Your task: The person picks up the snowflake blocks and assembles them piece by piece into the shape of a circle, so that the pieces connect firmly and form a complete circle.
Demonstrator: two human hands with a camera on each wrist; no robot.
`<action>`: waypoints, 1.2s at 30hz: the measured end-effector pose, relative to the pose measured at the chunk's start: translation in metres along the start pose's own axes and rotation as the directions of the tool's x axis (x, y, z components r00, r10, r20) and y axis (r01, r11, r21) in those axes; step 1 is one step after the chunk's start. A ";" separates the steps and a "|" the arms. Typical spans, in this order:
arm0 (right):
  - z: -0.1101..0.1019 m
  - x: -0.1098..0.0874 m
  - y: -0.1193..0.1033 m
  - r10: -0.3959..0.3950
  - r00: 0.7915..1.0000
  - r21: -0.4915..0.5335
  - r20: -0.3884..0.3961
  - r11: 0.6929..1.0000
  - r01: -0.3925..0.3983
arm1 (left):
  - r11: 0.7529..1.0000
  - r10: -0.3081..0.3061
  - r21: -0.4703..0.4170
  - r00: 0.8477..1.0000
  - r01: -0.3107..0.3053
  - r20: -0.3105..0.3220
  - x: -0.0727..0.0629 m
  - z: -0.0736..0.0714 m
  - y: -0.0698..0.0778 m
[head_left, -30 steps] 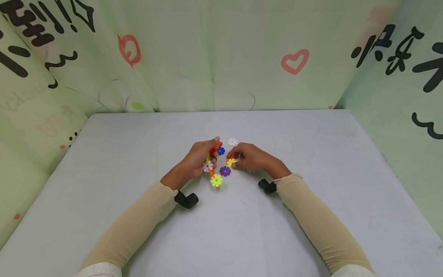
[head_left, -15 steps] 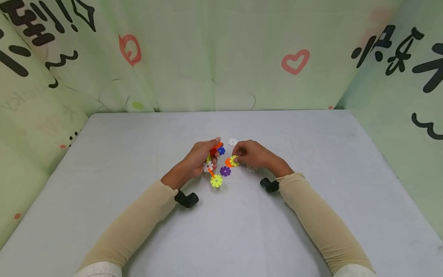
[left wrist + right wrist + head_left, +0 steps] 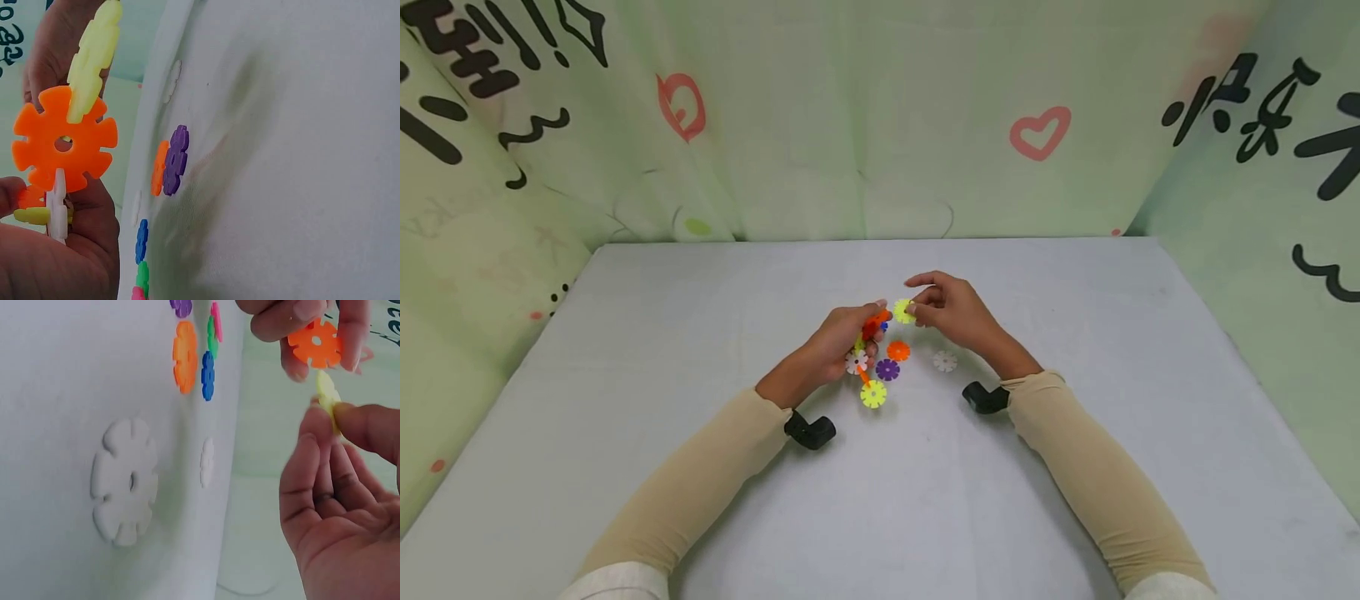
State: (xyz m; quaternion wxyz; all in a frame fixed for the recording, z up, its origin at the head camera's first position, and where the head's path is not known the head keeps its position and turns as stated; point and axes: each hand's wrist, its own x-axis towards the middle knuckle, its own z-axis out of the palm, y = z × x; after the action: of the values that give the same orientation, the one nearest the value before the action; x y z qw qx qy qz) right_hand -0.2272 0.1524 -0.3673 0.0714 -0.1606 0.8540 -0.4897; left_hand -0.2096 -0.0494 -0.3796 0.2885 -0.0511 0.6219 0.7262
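In the head view my left hand grips a chain of joined, notched plastic snowflake discs. A white disc and a yellow end disc hang toward me. Up close in the left wrist view, an orange disc joins the yellow end disc to a white one. Between thumb and finger, my right hand pinches a single yellow snowflake disc. Its edge lies close to an orange disc in my left hand; whether they touch I cannot tell.
Loose orange, purple and white discs lie on the white table. Blue, green and pink discs show beyond them in the left wrist view. A green printed curtain surrounds the table.
My right hand has lifted the yellow disc away from the loose orange disc, up toward the far end of the chain. My left hand has shifted slightly right with the chain.
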 end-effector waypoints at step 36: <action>0.010 -0.004 -0.004 0.071 0.997 0.160 0.034 0.984 -0.076 | 0.997 0.009 0.079 0.999 -0.006 -0.044 -0.001 -0.001 -0.002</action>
State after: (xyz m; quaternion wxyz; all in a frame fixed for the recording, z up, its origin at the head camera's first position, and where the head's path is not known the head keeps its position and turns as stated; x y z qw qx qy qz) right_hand -0.2198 0.1433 -0.3693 0.1140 -0.1295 0.8157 -0.5521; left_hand -0.2081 -0.0506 -0.3808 0.2736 -0.0534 0.6564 0.7010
